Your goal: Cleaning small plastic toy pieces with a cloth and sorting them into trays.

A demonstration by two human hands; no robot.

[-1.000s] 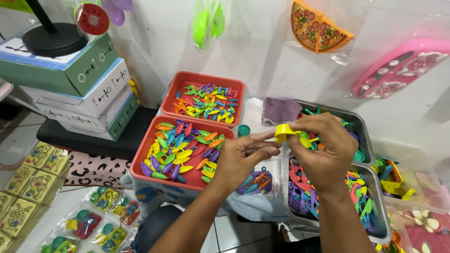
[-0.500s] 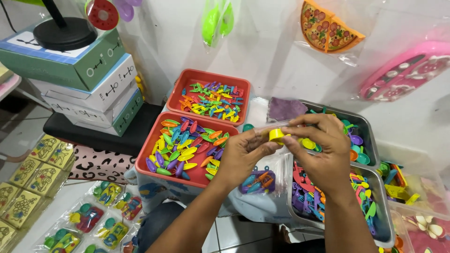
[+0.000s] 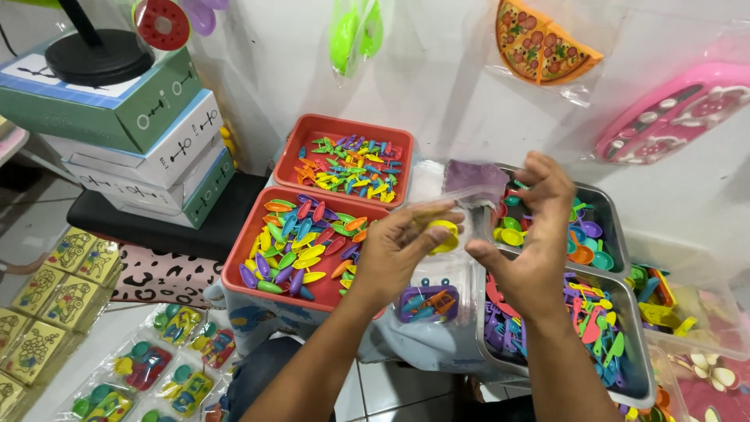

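Nearest to me lies a pale tiled floor, with flat clear packets of small coloured toys (image 3: 148,367) at lower left and yellow picture cards (image 3: 55,285) beside them. My left hand (image 3: 398,250) pinches a small yellow plastic toy cup (image 3: 444,234) at the mouth of a clear plastic bag (image 3: 437,293), which already holds a few purple and orange pieces low down. My right hand (image 3: 531,234) is spread wide just beside it, fingers up, holding nothing that I can make out. Under the left hand sits a red tray of oval coloured pieces (image 3: 301,246); behind it is a second red tray of smaller pieces (image 3: 348,164). Right of the hands are two metal trays (image 3: 617,344) of mixed toy parts. Stacked green and white boxes (image 3: 141,133) stand far left. On the white wall hang a bagged toy pizza (image 3: 543,43) and a pink toy set (image 3: 672,113). Open room is scant between the trays.
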